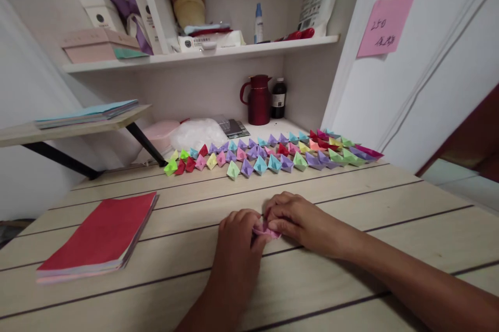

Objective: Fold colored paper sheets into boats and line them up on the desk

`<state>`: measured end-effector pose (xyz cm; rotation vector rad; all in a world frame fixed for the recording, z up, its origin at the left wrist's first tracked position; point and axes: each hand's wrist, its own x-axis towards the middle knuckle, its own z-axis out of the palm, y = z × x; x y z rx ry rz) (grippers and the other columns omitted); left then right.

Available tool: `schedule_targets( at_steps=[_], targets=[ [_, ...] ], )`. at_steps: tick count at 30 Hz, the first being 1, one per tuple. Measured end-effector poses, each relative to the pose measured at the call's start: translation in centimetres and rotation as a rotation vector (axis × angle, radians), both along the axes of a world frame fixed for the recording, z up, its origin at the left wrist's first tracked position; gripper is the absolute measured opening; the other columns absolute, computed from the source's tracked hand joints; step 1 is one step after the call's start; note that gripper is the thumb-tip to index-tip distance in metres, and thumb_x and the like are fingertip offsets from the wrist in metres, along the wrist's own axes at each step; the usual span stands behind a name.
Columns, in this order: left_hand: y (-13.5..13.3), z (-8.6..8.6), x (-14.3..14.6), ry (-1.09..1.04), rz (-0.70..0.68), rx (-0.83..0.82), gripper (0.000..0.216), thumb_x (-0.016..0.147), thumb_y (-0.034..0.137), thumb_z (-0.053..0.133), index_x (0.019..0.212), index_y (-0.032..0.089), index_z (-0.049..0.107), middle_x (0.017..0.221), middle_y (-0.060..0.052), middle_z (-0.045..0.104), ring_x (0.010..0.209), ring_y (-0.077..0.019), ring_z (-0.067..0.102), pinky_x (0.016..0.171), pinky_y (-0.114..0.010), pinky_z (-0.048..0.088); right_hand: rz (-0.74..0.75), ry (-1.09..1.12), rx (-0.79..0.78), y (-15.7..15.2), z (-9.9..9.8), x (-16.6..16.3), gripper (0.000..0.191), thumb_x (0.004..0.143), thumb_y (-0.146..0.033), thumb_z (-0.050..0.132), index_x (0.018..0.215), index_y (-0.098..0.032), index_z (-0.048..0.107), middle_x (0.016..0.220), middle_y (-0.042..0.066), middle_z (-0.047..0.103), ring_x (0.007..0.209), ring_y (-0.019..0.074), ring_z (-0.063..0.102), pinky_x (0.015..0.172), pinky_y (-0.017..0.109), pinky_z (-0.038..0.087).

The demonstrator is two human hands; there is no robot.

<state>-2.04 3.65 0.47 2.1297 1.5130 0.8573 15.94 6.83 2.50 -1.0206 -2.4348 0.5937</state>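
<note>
A small piece of folded pink paper (272, 233) is between my hands, low over the middle of the wooden table. My left hand (242, 231) pinches its left end with fingers curled and thumb toward me. On the other side, my right hand (289, 217) grips the right end between thumb and curled fingers. Much of the paper is hidden behind the fingers, so its full shape does not show. Beyond my hands stand rows of small folded paper boats (260, 164) in green, purple, blue, red, pink and yellow.
A stack of coloured paper (102, 233), red on top, lies at the left. More sheets (88, 113) rest on a small raised shelf (142, 111). At the back are a dark red jug (259, 101), a dark bottle (278, 99) and a white plastic bag (198, 133).
</note>
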Motion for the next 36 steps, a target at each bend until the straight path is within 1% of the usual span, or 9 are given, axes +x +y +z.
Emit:
schedule_targets(
  at_steps=[3, 4, 6, 8, 9, 13, 21, 27, 36],
  targets=[
    [0.2, 0.1, 0.0, -0.129, 0.051, -0.048, 0.013, 0.075, 0.012, 0.061, 0.071, 0.021, 0.053, 0.089, 0.000, 0.064, 0.087, -0.0186, 0.055, 0.082, -0.034, 0.039, 0.064, 0.018, -0.014, -0.1, 0.7, 0.2, 0.028, 0.098, -0.032, 0.042, 0.089, -0.020, 0.067, 0.098, 0.005, 0.068, 0.092, 0.0189, 0.058, 0.088, 0.034, 0.040],
    [0.2, 0.1, 0.0, -0.168, 0.064, -0.062, 0.011, 0.075, 0.013, 0.060, 0.070, 0.021, 0.053, 0.088, 0.000, 0.065, 0.086, -0.0184, 0.056, 0.081, -0.034, 0.040, 0.060, 0.010, -0.019, -0.1, 0.7, 0.3, 0.027, 0.096, -0.037, 0.046, 0.092, -0.020, 0.066, 0.098, 0.005, 0.068, 0.092, 0.0196, 0.058, 0.088, 0.035, 0.040],
    [0.2, 0.2, 0.0, -0.226, 0.087, -0.092, 0.007, 0.075, 0.016, 0.059, 0.072, 0.021, 0.056, 0.086, 0.000, 0.065, 0.084, -0.0183, 0.056, 0.079, -0.033, 0.041, 0.021, -0.015, -0.028, -0.2, 0.5, 0.3, 0.025, 0.085, -0.044, 0.063, 0.095, -0.021, 0.065, 0.100, 0.005, 0.067, 0.094, 0.0215, 0.056, 0.088, 0.036, 0.040],
    [0.2, 0.2, -0.1, -0.246, 0.106, -0.109, 0.003, 0.075, 0.018, 0.059, 0.074, 0.021, 0.058, 0.084, 0.000, 0.065, 0.083, -0.0185, 0.057, 0.078, -0.033, 0.041, -0.038, -0.021, -0.039, -0.1, 0.1, 0.2, 0.030, 0.074, -0.041, 0.075, 0.095, -0.022, 0.065, 0.099, 0.004, 0.067, 0.096, 0.0228, 0.055, 0.088, 0.036, 0.040],
    [0.1, 0.1, -0.1, -0.241, 0.113, -0.109, 0.003, 0.075, 0.018, 0.059, 0.074, 0.021, 0.059, 0.083, 0.000, 0.064, 0.082, -0.0187, 0.057, 0.078, -0.033, 0.042, -0.061, -0.010, -0.046, -0.1, -0.2, 0.1, 0.027, 0.073, -0.037, 0.076, 0.093, -0.022, 0.065, 0.098, 0.004, 0.067, 0.095, 0.0225, 0.055, 0.087, 0.036, 0.040],
    [0.1, -0.1, -0.1, -0.219, 0.118, -0.096, 0.004, 0.075, 0.017, 0.057, 0.074, 0.021, 0.058, 0.081, 0.000, 0.064, 0.081, -0.0187, 0.057, 0.077, -0.032, 0.042, -0.083, 0.092, -0.078, 0.1, -0.7, -0.1, 0.006, 0.080, -0.025, 0.069, 0.086, -0.022, 0.067, 0.088, 0.003, 0.068, 0.089, 0.0199, 0.058, 0.082, 0.032, 0.042],
    [0.2, -0.1, -0.5, -0.174, 0.070, 0.044, 0.010, 0.076, 0.012, 0.054, 0.075, 0.021, 0.055, 0.084, -0.001, 0.064, 0.085, -0.0191, 0.056, 0.079, -0.032, 0.042, -0.084, 0.338, -0.308, -0.1, -0.3, -0.3, 0.007, 0.080, -0.025, 0.066, 0.079, -0.018, 0.062, 0.082, 0.001, 0.068, 0.077, 0.0170, 0.061, 0.071, 0.027, 0.046],
    [0.0, 0.6, -0.4, -0.274, -0.006, 0.116, 0.014, 0.077, 0.010, 0.054, 0.071, 0.022, 0.051, 0.088, -0.001, 0.065, 0.087, -0.0180, 0.057, 0.079, -0.031, 0.044, -0.105, 0.360, -0.288, -0.4, 0.0, -0.4, 0.010, 0.077, -0.024, 0.068, 0.077, -0.019, 0.059, 0.078, 0.000, 0.066, 0.075, 0.0161, 0.059, 0.070, 0.026, 0.046],
    [0.1, 0.4, -0.5, -0.363, -0.003, 0.061, 0.014, 0.077, 0.011, 0.057, 0.071, 0.022, 0.051, 0.090, 0.001, 0.065, 0.088, -0.0167, 0.060, 0.080, -0.029, 0.044, -0.083, 0.405, -0.298, -0.5, 0.1, -0.6, 0.013, 0.075, -0.018, 0.067, 0.082, -0.020, 0.056, 0.080, -0.001, 0.062, 0.073, 0.0143, 0.056, 0.067, 0.023, 0.045]
  ],
)
